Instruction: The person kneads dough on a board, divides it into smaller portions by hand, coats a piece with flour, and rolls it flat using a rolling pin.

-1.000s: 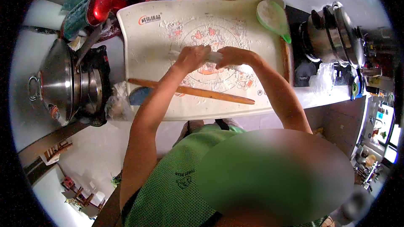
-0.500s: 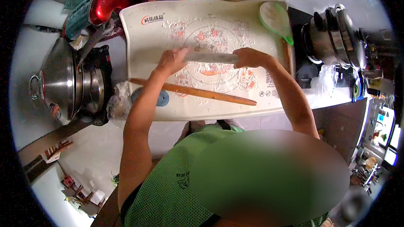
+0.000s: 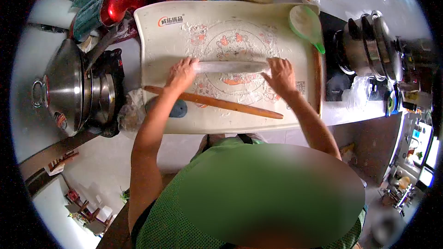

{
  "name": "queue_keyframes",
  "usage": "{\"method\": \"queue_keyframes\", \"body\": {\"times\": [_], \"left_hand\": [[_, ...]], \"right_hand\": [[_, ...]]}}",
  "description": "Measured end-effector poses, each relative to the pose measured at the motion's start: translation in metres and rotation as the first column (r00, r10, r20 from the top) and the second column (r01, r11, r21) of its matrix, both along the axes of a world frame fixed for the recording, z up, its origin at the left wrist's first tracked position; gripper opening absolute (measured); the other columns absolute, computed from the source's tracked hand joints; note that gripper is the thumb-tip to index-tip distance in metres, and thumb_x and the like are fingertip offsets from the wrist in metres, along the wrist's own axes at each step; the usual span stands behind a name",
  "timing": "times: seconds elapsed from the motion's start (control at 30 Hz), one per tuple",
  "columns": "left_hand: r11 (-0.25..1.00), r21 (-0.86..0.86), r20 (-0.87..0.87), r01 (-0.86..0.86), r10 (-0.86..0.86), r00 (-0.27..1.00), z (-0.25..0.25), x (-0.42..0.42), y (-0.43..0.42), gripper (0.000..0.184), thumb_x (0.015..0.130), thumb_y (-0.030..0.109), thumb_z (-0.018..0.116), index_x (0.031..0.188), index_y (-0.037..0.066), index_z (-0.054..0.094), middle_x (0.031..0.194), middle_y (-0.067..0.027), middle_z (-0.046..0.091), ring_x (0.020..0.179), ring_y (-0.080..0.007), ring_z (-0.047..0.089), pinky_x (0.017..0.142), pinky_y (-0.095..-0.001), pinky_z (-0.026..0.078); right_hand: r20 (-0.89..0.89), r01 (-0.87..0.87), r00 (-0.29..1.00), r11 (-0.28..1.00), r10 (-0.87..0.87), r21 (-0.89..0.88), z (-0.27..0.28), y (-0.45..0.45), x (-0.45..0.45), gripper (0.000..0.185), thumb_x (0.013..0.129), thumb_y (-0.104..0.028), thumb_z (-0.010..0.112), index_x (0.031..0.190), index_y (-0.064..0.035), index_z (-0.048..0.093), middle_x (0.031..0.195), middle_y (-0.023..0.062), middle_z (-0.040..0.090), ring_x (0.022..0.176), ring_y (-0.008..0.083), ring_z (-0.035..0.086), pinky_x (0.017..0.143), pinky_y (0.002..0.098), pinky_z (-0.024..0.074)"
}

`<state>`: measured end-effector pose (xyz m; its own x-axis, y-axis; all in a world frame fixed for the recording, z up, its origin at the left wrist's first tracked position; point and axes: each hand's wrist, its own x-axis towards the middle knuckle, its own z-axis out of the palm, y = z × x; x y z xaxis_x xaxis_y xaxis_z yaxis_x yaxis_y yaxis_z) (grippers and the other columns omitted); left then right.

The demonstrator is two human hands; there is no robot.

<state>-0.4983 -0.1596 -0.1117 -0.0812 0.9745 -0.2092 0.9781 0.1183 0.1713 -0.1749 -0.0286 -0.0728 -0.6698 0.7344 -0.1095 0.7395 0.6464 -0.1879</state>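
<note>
A long, pale, flour-dusted roll of dough (image 3: 230,67) lies crosswise over the middle of a floured, printed kneading mat (image 3: 159,46). My left hand (image 3: 182,74) is closed over its left end, fingers forward. At the other end, my right hand (image 3: 282,76) rests with fingers stretched and thumb apart, touching or very near the dough. Nearer my body, a tapered wooden rolling pin (image 3: 230,105) slants across the mat, its left part passing under my left forearm. A blue-grey round object (image 3: 178,109) sits behind that forearm, partly hidden.
A green-handled scoop of flour (image 3: 304,22) lies at the mat's far right corner. To the left stand a domed steel pot (image 3: 69,87) and a red appliance (image 3: 122,7). Stacked pots (image 3: 364,41) and a clear plastic bag (image 3: 356,92) are on the right.
Both hands have shifted slightly, and the dough roll looks longer and lower on the mat. My right hand has moved right and its fingers have opened from their grip.
</note>
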Motion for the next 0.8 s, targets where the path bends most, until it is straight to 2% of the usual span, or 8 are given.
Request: {"method": "queue_keyframes", "body": {"times": [0.03, 0.1, 0.17, 0.37, 0.4, 0.57, 0.7, 0.8], "left_hand": [[1.0, -0.002, 0.002, -0.001, 0.001, 1.0, 0.014, 0.017, -0.001, 0.055, 0.079, 0.027, 0.064, 0.127, 0.011, 0.044, 0.126, -0.0167, 0.05, 0.116, -0.0347, 0.049, 0.094, -0.0502, 0.039], [0.977, 0.196, -0.116, 0.082, -0.06, 0.991, 0.053, 0.065, 0.005, 0.067, 0.082, 0.035, 0.06, 0.137, 0.006, 0.034, 0.143, -0.0172, 0.03, 0.133, -0.032, 0.027, 0.108, -0.0533, 0.017], [0.98, 0.16, 0.093, 0.117, -0.133, 0.987, 0.025, 0.09, 0.01, 0.075, 0.085, 0.04, 0.054, 0.141, 0.002, 0.024, 0.147, -0.0183, 0.021, 0.138, -0.0296, 0.017, 0.11, -0.0534, 0.003], [0.94, 0.322, -0.033, -0.114, 0.132, 0.991, -0.003, 0.058, 0.1, 0.058, 0.089, 0.044, 0.045, 0.13, 0.003, 0.045, 0.138, -0.0115, 0.04, 0.133, -0.0284, 0.029, 0.108, -0.0577, 0.011], [0.936, 0.327, -0.065, -0.134, 0.163, 0.984, -0.004, 0.053, 0.109, 0.055, 0.09, 0.043, 0.042, 0.133, 0.009, 0.044, 0.14, -0.0119, 0.039, 0.134, -0.0295, 0.027, 0.106, -0.0604, 0.01], [0.957, 0.284, -0.03, 0.057, -0.05, 0.998, 0.003, 0.064, 0.038, 0.05, 0.091, 0.042, 0.043, 0.139, 0.027, 0.037, 0.145, -0.0107, 0.031, 0.136, -0.0338, 0.02, 0.106, -0.0629, 0.006], [0.972, 0.203, -0.006, 0.12, -0.122, 0.993, 0.019, 0.067, -0.008, 0.05, 0.091, 0.043, 0.044, 0.138, 0.028, 0.037, 0.145, -0.011, 0.03, 0.136, -0.0333, 0.02, 0.106, -0.0624, 0.006], [0.98, 0.179, -0.036, 0.082, -0.077, 0.996, 0.013, 0.055, 0.014, 0.051, 0.091, 0.046, 0.042, 0.139, 0.028, 0.037, 0.146, -0.0112, 0.029, 0.137, -0.0326, 0.019, 0.106, -0.0621, 0.006]], "right_hand": [[-0.109, -0.013, 0.994, 0.986, 0.032, 0.163, -0.013, -0.015, -0.003, 0.063, 0.084, -0.044, 0.059, 0.13, -0.0053, 0.041, 0.132, 0.0185, 0.042, 0.124, 0.0348, 0.038, 0.104, 0.0486, 0.0273], [-0.137, -0.027, 0.99, 0.998, 0.034, 0.058, -0.024, -0.038, -0.03, 0.075, 0.085, -0.05, 0.053, 0.141, -0.0063, 0.027, 0.144, 0.0191, 0.027, 0.134, 0.0338, 0.023, 0.11, 0.0491, 0.015], [-0.204, -0.061, 0.976, 0.996, 0.075, 0.072, -0.032, -0.036, -0.054, 0.078, 0.085, -0.052, 0.051, 0.142, -0.0076, 0.023, 0.145, 0.0191, 0.025, 0.135, 0.0344, 0.022, 0.11, 0.0505, 0.0128], [-0.262, 0.148, 0.962, 0.955, -0.078, 0.256, -0.061, 0.063, -0.098, 0.058, 0.086, -0.056, 0.044, 0.13, -0.0179, 0.047, 0.14, 0.0192, 0.036, 0.129, 0.0369, 0.033, 0.104, 0.054, 0.0233], [-0.254, 0.152, 0.963, 0.96, -0.09, 0.236, -0.057, 0.073, -0.102, 0.056, 0.087, -0.055, 0.044, 0.13, -0.0198, 0.047, 0.139, 0.0191, 0.037, 0.128, 0.0371, 0.033, 0.104, 0.055, 0.0239], [-0.149, -0.07, 0.985, 0.986, 0.092, 0.149, -0.037, 0.011, -0.049, 0.063, 0.085, -0.055, 0.049, 0.139, -0.0283, 0.034, 0.145, 0.0153, 0.028, 0.133, 0.0343, 0.026, 0.105, 0.0587, 0.0166], [-0.099, -0.158, 0.982, 0.986, 0.163, 0.05, -0.028, -0.036, -0.002, 0.068, 0.08, -0.057, 0.055, 0.139, -0.034, 0.031, 0.147, 0.0123, 0.024, 0.135, 0.0323, 0.023, 0.106, 0.0603, 0.0117], [-0.166, -0.058, 0.983, 0.992, 0.076, 0.109, -0.052, 0.004, -0.019, 0.064, 0.082, -0.055, 0.053, 0.138, -0.0313, 0.035, 0.146, 0.0132, 0.027, 0.134, 0.0333, 0.024, 0.104, 0.0631, 0.0137]]}}
